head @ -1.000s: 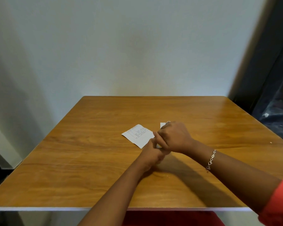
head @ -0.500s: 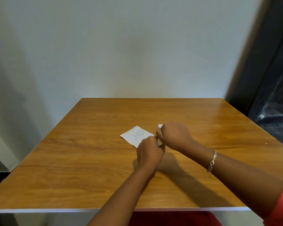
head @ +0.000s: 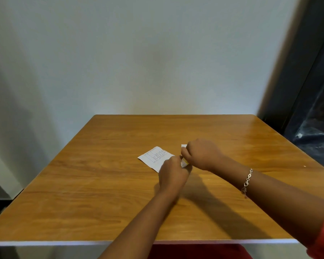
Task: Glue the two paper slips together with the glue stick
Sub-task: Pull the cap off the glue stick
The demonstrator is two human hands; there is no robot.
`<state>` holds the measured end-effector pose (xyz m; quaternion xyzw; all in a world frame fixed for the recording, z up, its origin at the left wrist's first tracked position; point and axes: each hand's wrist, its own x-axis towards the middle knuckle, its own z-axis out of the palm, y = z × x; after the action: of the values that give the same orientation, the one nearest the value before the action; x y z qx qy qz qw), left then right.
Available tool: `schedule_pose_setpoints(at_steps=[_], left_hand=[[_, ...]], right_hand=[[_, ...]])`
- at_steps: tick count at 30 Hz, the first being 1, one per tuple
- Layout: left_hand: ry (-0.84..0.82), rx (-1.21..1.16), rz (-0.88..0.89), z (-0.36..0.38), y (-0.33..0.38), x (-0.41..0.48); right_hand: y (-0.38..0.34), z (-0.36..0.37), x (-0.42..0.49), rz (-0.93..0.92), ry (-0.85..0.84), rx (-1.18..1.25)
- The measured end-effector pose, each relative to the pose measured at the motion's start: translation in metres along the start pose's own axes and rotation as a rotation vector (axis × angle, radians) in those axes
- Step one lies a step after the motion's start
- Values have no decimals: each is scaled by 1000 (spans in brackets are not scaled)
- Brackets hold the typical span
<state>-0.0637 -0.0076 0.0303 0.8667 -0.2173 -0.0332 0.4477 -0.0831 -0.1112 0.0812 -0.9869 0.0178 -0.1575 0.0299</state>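
Pinching glue stick between left hand and right hand, printed slip on wooden table, pale wall behind.

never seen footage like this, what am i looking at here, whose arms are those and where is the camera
There is no machine here: a person works with two bare hands. The picture comes from a camera worn on the person's head, looking forward and down, so the arms reach in from the bottom edge. On the wooden table lies a printed paper slip. A corner of a second slip peeks out behind the right hand. The left hand meets the right one, and both grip, with curled fingers, what is most likely the glue stick, a small white and yellow thing between them. Most of it is hidden, so I cannot tell whether its cap is on. The right wrist wears a bracelet.
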Motion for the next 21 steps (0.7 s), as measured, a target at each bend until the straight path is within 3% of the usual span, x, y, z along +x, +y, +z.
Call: schedule_pose_setpoints(at_steps=[2,4,8,12,14,16,18,21], left_hand=[[205,226,72,5,-1,-6],[224,145,54,7,0,-7],[-121,-77,-41,-1,1,6],[-495,-489,-194,-13,-3,3],[-723,-655,-198,-18,-5,0],[-793,-706,-135,-21,-5,-1],[-604,-585,3,-18,-3,0],[-84,-218,232,-8,-8,0]], right_hand=[[-3,7,5,184,-58,47],[-7,8,3,195,-16,60],[-3,6,-4,71,59,71],[1,0,-9,-223,128,77],[5,-3,-14,-418,221,42],[11,-4,-15,-502,263,-1],[16,-8,-11,-375,237,-6],[22,-9,-4,-58,83,89]])
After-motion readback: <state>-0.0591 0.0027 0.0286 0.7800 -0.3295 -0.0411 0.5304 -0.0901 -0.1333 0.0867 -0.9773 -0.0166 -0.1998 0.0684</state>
